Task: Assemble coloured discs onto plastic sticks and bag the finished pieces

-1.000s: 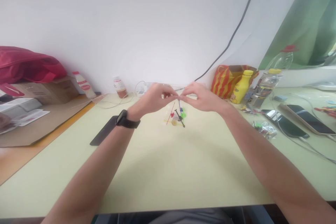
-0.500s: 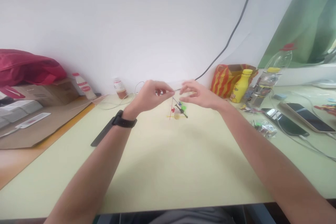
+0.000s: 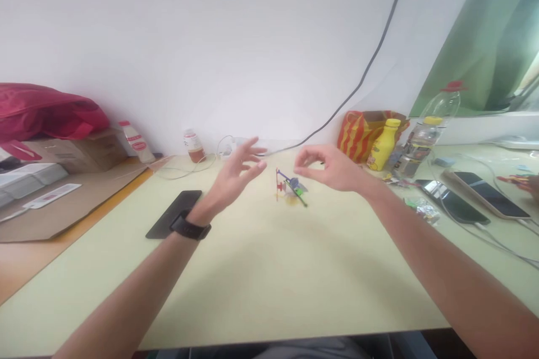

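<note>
A small toy frame of thin coloured plastic rods [image 3: 295, 184], with red, blue, green and yellow parts, shows between and just below my hands. It is blurred, and I cannot tell whether it stands on the table or hangs. My left hand [image 3: 240, 174], a black watch [image 3: 191, 226] on its wrist, is to the left of the toy with fingers spread and nothing in them. On the other side my right hand [image 3: 330, 167] curls with thumb and forefinger pressed together. Whatever may be in that pinch is too small to make out.
A black phone [image 3: 174, 214] lies by my left wrist. Leftward are a cardboard box [image 3: 84, 154] and small bottles [image 3: 193, 146]. At right stand a striped bag [image 3: 353, 134], a yellow bottle [image 3: 384, 146] and clear bottles [image 3: 421, 143]; phones [image 3: 490, 193] with cables lie nearer.
My hands were close together above the toy and have drawn apart. The left moved left and down and its fingers opened; the right closed from loosely spread fingers into a pinch.
</note>
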The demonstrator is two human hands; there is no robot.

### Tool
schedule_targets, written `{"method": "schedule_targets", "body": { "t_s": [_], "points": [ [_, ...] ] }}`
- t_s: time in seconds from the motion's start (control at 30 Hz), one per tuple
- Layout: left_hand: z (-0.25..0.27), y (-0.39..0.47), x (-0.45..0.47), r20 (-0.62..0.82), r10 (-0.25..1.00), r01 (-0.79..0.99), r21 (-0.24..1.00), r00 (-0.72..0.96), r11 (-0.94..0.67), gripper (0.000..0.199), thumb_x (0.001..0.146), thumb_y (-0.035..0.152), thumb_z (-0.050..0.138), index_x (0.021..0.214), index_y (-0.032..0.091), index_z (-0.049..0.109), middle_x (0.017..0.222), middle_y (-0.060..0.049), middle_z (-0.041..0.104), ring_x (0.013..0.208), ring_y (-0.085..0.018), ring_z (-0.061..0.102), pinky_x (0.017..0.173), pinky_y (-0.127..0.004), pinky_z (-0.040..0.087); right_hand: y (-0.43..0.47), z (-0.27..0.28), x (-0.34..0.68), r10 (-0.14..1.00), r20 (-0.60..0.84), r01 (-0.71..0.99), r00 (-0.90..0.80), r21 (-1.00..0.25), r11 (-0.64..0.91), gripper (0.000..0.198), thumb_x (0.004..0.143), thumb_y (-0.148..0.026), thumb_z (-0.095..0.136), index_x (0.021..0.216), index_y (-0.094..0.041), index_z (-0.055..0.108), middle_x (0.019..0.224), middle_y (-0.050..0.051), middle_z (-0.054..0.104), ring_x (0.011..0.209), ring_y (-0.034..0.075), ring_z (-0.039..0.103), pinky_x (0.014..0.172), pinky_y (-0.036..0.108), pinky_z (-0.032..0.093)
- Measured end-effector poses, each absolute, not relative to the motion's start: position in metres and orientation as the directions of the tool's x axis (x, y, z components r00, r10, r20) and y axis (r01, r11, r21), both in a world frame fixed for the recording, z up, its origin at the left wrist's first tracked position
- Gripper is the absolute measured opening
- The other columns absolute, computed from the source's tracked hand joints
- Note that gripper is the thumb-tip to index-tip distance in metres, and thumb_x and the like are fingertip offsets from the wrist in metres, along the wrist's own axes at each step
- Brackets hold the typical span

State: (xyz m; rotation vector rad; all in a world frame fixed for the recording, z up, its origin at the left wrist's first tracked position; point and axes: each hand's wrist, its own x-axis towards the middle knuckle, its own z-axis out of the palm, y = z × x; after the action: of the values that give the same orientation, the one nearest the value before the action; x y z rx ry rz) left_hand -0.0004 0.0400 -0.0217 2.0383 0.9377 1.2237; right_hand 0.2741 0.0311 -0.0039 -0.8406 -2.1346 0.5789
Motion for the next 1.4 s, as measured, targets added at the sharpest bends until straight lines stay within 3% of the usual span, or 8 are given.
{"method": "schedule_targets", "body": {
  "t_s": [0.17, 0.27, 0.37, 0.6, 0.83, 1.03, 1.23, 1.4],
  "points": [
    [-0.049, 0.024, 0.014, 0.325, 0.851, 0.123, 0.906, 0.413, -0.405, 0.048, 0.09, 0.043, 0.074, 0.132, 0.021, 0.065, 0.134, -0.015, 0.068, 0.121, -0.028, 0.064, 0.099, -0.039, 0.051, 0.007, -0.012, 0.263, 0.698, 0.481, 0.375, -0.531, -0.605, 0.703, 0.011, 0.093, -0.031, 0.069, 0.088, -0.022, 0.072, 0.092, 0.003, 0.077, 0.091, 0.021, 0.07, 0.093, 0.037, 0.054],
    [-0.059, 0.013, 0.028, 0.334, 0.857, 0.025, 0.928, 0.392, -0.373, 0.015, 0.09, 0.033, 0.071, 0.095, 0.018, 0.072, 0.105, -0.009, 0.074, 0.101, -0.024, 0.068, 0.093, -0.037, 0.053, -0.008, -0.02, 0.256, 0.697, 0.516, 0.359, -0.498, -0.61, 0.707, 0.008, 0.094, -0.026, 0.067, 0.088, -0.023, 0.072, 0.09, 0.001, 0.076, 0.088, 0.019, 0.069, 0.088, 0.035, 0.055],
    [-0.066, 0.008, 0.037, 0.291, 0.87, -0.016, 0.95, 0.398, -0.311, 0.009, 0.086, 0.023, 0.069, 0.079, 0.017, 0.069, 0.086, -0.004, 0.07, 0.083, -0.019, 0.067, 0.082, -0.033, 0.053, -0.019, -0.032, 0.252, 0.714, 0.55, 0.325, -0.434, -0.644, 0.693, 0.008, 0.095, -0.026, 0.066, 0.088, -0.023, 0.07, 0.088, 0.001, 0.074, 0.084, 0.019, 0.068, 0.084, 0.034, 0.055],
    [-0.076, 0.004, 0.046, 0.205, 0.9, 0.014, 0.974, 0.386, -0.228, 0.005, 0.075, 0.017, 0.066, 0.071, 0.017, 0.062, 0.068, -0.001, 0.065, 0.067, -0.017, 0.064, 0.067, -0.029, 0.05, -0.021, -0.063, 0.258, 0.781, 0.522, 0.266, -0.342, -0.744, 0.613, 0.015, 0.096, -0.037, 0.067, 0.09, -0.023, 0.07, 0.089, 0.004, 0.073, 0.084, 0.021, 0.068, 0.081, 0.036, 0.056],
    [-0.099, 0.022, 0.025, 0.132, 0.913, 0.409, 0.863, 0.386, -0.297, 0.007, 0.071, 0.015, 0.062, 0.072, 0.017, 0.068, 0.064, -0.001, 0.066, 0.063, -0.017, 0.061, 0.062, -0.029, 0.044, -0.008, -0.085, 0.273, 0.84, 0.481, 0.207, -0.251, -0.821, 0.532, 0.021, 0.094, -0.043, 0.071, 0.091, -0.022, 0.069, 0.087, 0.005, 0.071, 0.081, 0.021, 0.067, 0.076, 0.037, 0.055],
    [-0.098, 0.02, 0.028, 0.193, 0.854, 0.06, 0.966, 0.482, -0.252, 0.027, 0.085, 0.025, 0.066, 0.111, 0.021, 0.071, 0.122, -0.009, 0.071, 0.112, -0.026, 0.067, 0.092, -0.036, 0.052, -0.005, -0.087, 0.275, 0.844, 0.42, 0.135, -0.333, -0.865, 0.483, 0.022, 0.092, -0.044, 0.073, 0.093, -0.022, 0.068, 0.091, 0.005, 0.07, 0.083, 0.02, 0.065, 0.078, 0.036, 0.055],
    [-0.104, 0.01, 0.041, 0.125, 0.839, -0.013, 0.99, 0.529, -0.14, 0.02, 0.082, 0.03, 0.081, 0.081, 0.016, 0.067, 0.078, -0.005, 0.071, 0.076, -0.021, 0.069, 0.079, -0.035, 0.052, -0.004, -0.098, 0.268, 0.891, 0.424, -0.005, -0.161, -0.903, 0.429, 0.05, 0.087, -0.039, 0.08, 0.128, -0.028, 0.054, 0.091, 0.0, 0.07, 0.083, 0.019, 0.067, 0.084, 0.037, 0.056],
    [-0.107, 0.011, 0.039, 0.125, 0.905, 0.001, 0.991, 0.407, -0.137, 0.011, 0.08, 0.02, 0.069, 0.072, 0.017, 0.062, 0.073, -0.001, 0.064, 0.073, -0.017, 0.061, 0.073, -0.029, 0.047, 0.0, -0.104, 0.269, 0.919, 0.385, -0.005, -0.089, -0.922, 0.386, 0.059, 0.083, -0.043, 0.082, 0.133, -0.026, 0.054, 0.089, 0.001, 0.072, 0.079, 0.019, 0.068, 0.083, 0.039, 0.057]
  ]
}}
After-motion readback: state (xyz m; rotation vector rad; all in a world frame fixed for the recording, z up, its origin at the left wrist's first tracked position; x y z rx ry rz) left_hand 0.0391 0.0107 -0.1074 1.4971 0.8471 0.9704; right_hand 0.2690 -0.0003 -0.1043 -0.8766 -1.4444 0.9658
